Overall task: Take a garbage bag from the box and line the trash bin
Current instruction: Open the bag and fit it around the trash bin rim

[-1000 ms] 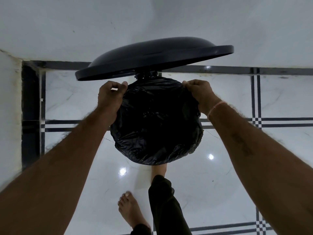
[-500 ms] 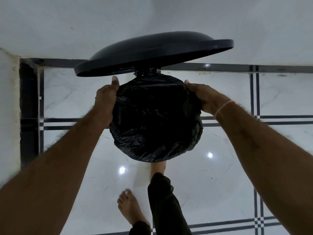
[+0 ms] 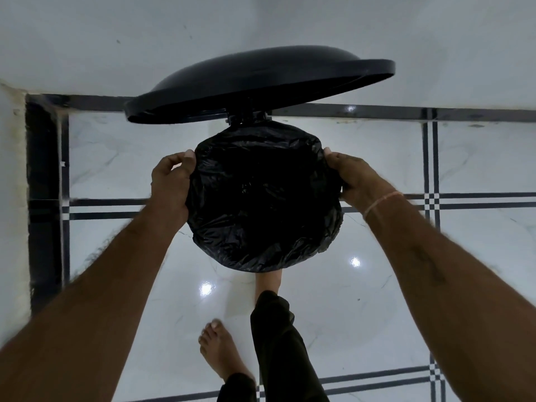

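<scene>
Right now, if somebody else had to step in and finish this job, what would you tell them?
Left hand grips the garbage bag at its left edge.
Right hand grips its right edge.
The bag is spread over the mouth of the trash bin, its edge folded down over the sides; the lid stands raised behind.
A bare foot reaches under the front, probably on a pedal I cannot see.
Done: bag out and over the rim.
Left: tug the edges snug, let go, lower the lid.

arms: bare, no sleeves | right wrist: thin pale band [image 3: 382, 202] | legs: black trousers [image 3: 278, 338] | feet: bare
</scene>
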`<move>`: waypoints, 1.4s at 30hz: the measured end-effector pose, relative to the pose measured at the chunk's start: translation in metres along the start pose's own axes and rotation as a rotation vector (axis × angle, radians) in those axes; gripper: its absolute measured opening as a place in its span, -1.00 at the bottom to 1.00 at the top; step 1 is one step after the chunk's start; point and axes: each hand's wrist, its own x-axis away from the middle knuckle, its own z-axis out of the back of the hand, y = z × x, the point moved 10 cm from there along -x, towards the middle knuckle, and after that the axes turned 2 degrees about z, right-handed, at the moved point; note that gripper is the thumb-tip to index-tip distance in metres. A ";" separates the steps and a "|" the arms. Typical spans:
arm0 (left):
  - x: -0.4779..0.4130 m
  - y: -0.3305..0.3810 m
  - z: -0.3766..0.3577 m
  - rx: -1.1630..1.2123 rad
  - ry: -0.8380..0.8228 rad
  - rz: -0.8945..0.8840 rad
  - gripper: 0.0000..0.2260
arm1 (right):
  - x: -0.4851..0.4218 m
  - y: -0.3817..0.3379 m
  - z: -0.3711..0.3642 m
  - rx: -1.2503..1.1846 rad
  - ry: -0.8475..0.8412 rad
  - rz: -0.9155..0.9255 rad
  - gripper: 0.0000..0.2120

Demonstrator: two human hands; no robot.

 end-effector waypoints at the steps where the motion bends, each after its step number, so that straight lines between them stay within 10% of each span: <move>1: 0.000 -0.001 0.001 0.009 0.013 0.004 -0.85 | 0.000 0.001 -0.002 -0.006 -0.002 -0.016 -0.76; 24: 0.016 -0.026 0.018 0.081 0.028 0.021 -0.75 | 0.016 0.003 0.015 0.091 0.106 0.218 -0.62; 33: 0.020 -0.039 0.015 0.076 -0.039 0.137 -0.81 | 0.007 0.018 0.012 -0.041 0.017 0.064 -0.81; 42: 0.035 -0.048 0.013 0.042 0.022 0.250 -0.65 | 0.012 0.029 -0.008 -0.093 -0.051 -0.045 -0.59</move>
